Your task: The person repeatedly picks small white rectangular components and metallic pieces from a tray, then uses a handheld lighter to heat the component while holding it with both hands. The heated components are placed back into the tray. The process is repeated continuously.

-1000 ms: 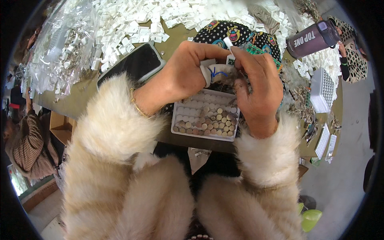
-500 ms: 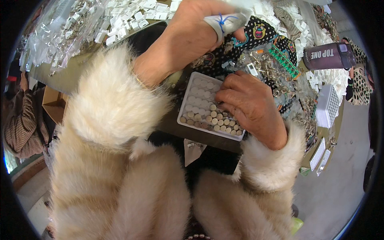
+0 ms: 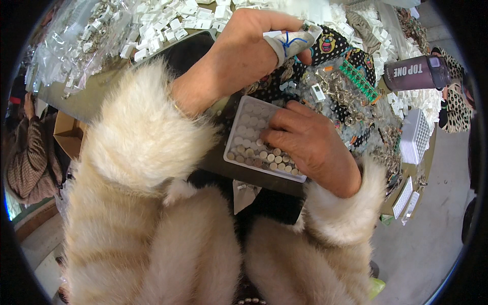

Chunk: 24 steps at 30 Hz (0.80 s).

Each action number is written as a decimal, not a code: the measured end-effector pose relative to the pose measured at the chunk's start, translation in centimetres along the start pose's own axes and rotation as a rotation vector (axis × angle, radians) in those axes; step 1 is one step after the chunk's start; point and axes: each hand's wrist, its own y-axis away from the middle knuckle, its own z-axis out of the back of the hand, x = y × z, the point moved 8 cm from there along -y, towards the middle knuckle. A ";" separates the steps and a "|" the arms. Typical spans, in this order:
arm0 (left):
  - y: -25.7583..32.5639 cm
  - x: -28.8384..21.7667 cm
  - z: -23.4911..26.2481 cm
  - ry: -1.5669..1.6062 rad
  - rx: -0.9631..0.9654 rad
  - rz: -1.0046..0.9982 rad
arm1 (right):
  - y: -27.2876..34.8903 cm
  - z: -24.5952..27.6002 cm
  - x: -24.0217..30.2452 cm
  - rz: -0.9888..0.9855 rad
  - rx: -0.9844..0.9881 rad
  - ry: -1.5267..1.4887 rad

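The left hand is pinching a small white part between closed fingertips, while the right hand is holding its fingers bent over the white tray; whether these grip a disc cannot be told. The tray is lying on the surface, carrying round discs in its rows. Farther out, a green strip, white pieces and a purple bottle are occupying the surroundings.

Grey floor lies beyond the right edge of the olive-brown desk; the far side is brightly lit.
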 end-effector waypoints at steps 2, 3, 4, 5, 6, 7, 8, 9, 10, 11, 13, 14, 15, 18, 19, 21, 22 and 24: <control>-0.1 0.0 -0.1 -0.030 0.013 0.036 | 0.0 0.0 0.1 0.011 0.015 0.043; -0.2 -0.2 -0.1 -0.051 0.018 0.023 | 0.0 0.4 0.1 0.011 -0.034 0.025; -0.2 -0.1 -0.1 -0.033 0.008 0.046 | 0.0 0.8 0.1 0.010 -0.081 0.006; -0.3 0.1 0.0 -0.025 -0.005 0.065 | -0.1 1.1 0.2 0.020 -0.136 -0.016; -0.2 0.1 0.1 -0.037 -0.020 0.073 | -0.1 0.9 0.4 0.022 -0.124 -0.039; -0.2 0.4 0.0 0.000 -0.026 0.106 | -0.2 0.8 0.6 0.038 -0.123 -0.062; -0.2 0.6 0.0 0.065 -0.035 0.120 | -0.3 0.7 0.9 0.056 -0.121 -0.086; -0.1 0.6 0.1 0.104 -0.048 0.117 | -0.4 0.3 1.0 0.063 -0.089 -0.072; -0.1 0.7 0.1 0.141 -0.060 0.114 | -0.6 -0.1 1.1 0.071 -0.058 -0.058; -0.1 0.7 0.1 0.142 -0.055 0.089 | -0.6 -0.4 1.3 0.077 -0.028 -0.044; -0.1 0.5 0.1 0.144 -0.043 0.035 | -0.6 -0.6 1.4 0.085 0.011 -0.030; -0.1 0.6 0.0 0.114 -0.024 0.022 | -0.5 -0.7 1.5 0.091 0.027 -0.020; -0.1 0.5 -0.1 0.082 -0.004 0.007 | -0.5 -0.7 1.5 0.082 0.029 -0.018; -0.1 0.6 -0.2 0.119 -0.005 0.028 | -0.4 -0.4 1.6 0.072 -0.005 0.021; -0.1 0.5 -0.4 0.163 -0.001 0.041 | -0.4 -0.2 1.7 0.075 -0.031 0.047; -0.2 0.9 -0.5 0.273 0.004 0.142 | -0.5 0.2 1.8 0.090 -0.066 0.094; -0.2 0.7 -0.6 0.391 0.004 0.166 | -0.6 0.6 1.5 0.073 -0.093 0.117; -0.2 0.8 -1.0 0.234 0.038 0.252 | -0.5 1.8 1.1 0.051 -0.162 0.165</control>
